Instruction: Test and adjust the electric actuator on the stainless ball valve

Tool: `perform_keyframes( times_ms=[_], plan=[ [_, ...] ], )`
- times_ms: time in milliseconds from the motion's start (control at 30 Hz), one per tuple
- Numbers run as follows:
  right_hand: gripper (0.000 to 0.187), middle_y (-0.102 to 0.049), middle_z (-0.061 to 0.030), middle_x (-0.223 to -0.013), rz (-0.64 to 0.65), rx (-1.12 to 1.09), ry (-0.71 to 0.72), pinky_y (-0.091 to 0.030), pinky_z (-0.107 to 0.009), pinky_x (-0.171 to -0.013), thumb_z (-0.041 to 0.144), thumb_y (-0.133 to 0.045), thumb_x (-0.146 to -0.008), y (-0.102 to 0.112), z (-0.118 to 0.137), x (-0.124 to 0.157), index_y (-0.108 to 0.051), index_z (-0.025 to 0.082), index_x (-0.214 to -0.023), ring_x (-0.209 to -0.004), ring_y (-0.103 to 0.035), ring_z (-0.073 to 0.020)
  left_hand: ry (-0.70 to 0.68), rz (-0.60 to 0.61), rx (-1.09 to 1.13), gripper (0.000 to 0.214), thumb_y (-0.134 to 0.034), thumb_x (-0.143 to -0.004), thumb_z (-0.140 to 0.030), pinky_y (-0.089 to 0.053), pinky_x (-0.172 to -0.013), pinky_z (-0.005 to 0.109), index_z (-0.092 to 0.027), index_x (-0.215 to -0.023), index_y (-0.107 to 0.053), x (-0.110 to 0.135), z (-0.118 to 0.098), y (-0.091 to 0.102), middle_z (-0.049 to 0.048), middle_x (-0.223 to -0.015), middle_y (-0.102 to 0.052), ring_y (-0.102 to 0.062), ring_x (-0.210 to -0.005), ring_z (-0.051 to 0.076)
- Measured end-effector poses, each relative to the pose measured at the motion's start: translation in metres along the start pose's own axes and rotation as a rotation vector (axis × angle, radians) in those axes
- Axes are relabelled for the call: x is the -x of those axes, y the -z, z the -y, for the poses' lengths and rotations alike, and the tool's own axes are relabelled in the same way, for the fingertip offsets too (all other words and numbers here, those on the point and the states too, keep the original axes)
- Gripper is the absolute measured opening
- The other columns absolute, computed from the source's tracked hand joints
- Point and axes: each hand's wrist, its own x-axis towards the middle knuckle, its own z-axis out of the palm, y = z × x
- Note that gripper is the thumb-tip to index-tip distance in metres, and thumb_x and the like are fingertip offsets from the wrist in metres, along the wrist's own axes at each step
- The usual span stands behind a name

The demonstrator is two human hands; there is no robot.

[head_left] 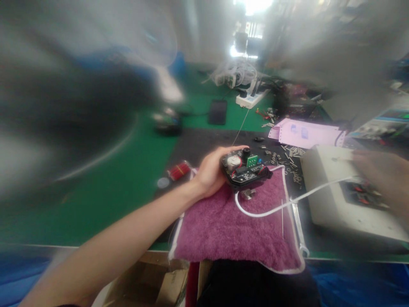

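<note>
My left hand (213, 170) is wrapped round the left side of an opened black electronic device (247, 172), held above a purple towel (230, 230). Inside it show a small green circuit board (252, 161), a round white part and wires. From its underside a white cable (265, 214) curves right towards a cream metal box (329, 192) with red parts on its top panel. My right hand (380, 170) is over that box by the cable's far end; its fingers are smeared and I cannot tell what they hold. A small metal piece (248, 194) lies under the device.
A wrench (298, 226) lies between towel and box. Small metal pins (292, 153) are scattered behind, near pink paper sheets (306, 133). A white power strip (251, 100) and a black phone-like slab (217, 112) are farther back. A red coil (179, 169) lies left of my left hand.
</note>
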Motion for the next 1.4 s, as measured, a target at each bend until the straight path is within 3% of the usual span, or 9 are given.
perform_keyframes(
  times_ms=[133, 333, 533, 667, 1033, 1400],
  plan=[
    [0.066, -0.079, -0.0087, -0.127, 0.029, -0.055, -0.079, -0.053, -0.061, -0.106, 0.081, -0.055, -0.089, 0.0, 0.004, -0.001, -0.078, 0.032, -0.126, -0.113, -0.075, -0.0428, 0.073, -0.025, 0.076, 0.033, -0.076, -0.083, -0.036, -0.06, -0.086, 0.039, -0.013, -0.107, -0.082, -0.005, -0.003, 0.002, 0.0116, -0.108, -0.083, -0.076, -0.096, 0.029],
    [0.067, -0.079, -0.0096, -0.128, 0.01, -0.025, -0.043, -0.054, -0.057, -0.1, 0.082, -0.053, -0.091, -0.002, -0.001, 0.0, -0.078, 0.03, -0.126, -0.111, -0.075, -0.042, 0.09, -0.029, 0.102, 0.032, -0.078, -0.08, -0.037, -0.061, -0.087, 0.042, -0.015, -0.103, -0.08, -0.011, -0.003, 0.008, 0.0105, -0.1, -0.082, -0.077, -0.095, 0.031],
    [0.065, -0.079, -0.0076, -0.126, 0.0, -0.037, 0.005, -0.054, -0.055, -0.099, 0.082, -0.053, -0.093, -0.006, -0.01, -0.001, -0.078, 0.03, -0.123, -0.11, -0.075, -0.0401, 0.095, -0.038, 0.114, 0.024, -0.076, -0.082, -0.035, -0.059, -0.084, 0.038, -0.016, -0.096, -0.079, -0.011, -0.003, 0.009, 0.0077, -0.092, -0.08, -0.076, -0.09, 0.027],
    [0.064, -0.08, -0.0069, -0.124, 0.002, -0.028, 0.016, -0.054, -0.053, -0.094, 0.082, -0.051, -0.094, -0.006, -0.008, -0.002, -0.078, 0.031, -0.123, -0.11, -0.075, -0.0398, 0.099, -0.045, 0.117, 0.023, -0.075, -0.083, -0.035, -0.058, -0.084, 0.038, -0.016, -0.096, -0.079, -0.01, -0.004, 0.007, 0.0073, -0.093, -0.08, -0.075, -0.088, 0.026],
    [0.067, -0.079, -0.0084, -0.128, -0.011, -0.023, 0.034, -0.053, -0.052, -0.099, 0.081, -0.05, -0.095, -0.008, -0.012, -0.004, -0.078, 0.027, -0.123, -0.112, -0.075, -0.0393, 0.094, -0.053, 0.128, 0.017, -0.073, -0.086, -0.032, -0.057, -0.083, 0.034, -0.017, -0.092, -0.078, -0.008, -0.005, 0.004, 0.005, -0.09, -0.078, -0.07, -0.081, 0.021],
    [0.07, -0.078, -0.011, -0.129, 0.011, 0.001, 0.008, -0.052, -0.054, -0.104, 0.08, -0.048, -0.095, -0.004, -0.006, -0.004, -0.078, 0.025, -0.126, -0.112, -0.074, -0.0412, 0.071, -0.051, 0.099, 0.029, -0.078, -0.082, -0.036, -0.057, -0.084, 0.036, -0.015, -0.102, -0.081, -0.003, -0.004, 0.002, 0.0082, -0.097, -0.082, -0.075, -0.088, 0.025]
  ],
)
